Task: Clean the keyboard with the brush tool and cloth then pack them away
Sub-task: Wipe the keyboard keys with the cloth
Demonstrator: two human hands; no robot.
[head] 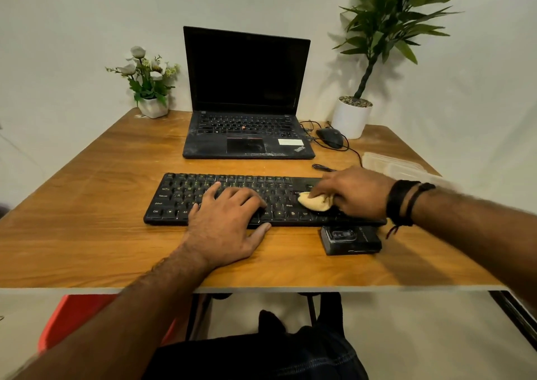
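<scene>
A black keyboard (174, 196) lies across the middle of the wooden table (87, 248). My left hand (226, 219) rests flat on its middle keys, fingers spread and thumb along the front edge. My right hand (351, 192) grips a bunched yellow cloth (315, 202) and presses it on the keys at the keyboard's right part. A small black case (350, 239), probably the brush tool, lies just in front of the keyboard's right end. A clear plastic box (395, 166) sits at the right edge of the table.
An open black laptop (247, 103) stands behind the keyboard, with a wired mouse (329, 137) to its right. A white flower pot (152, 106) is at the back left and a tall potted plant (351, 116) at the back right. A red chair (75, 318) shows below the table.
</scene>
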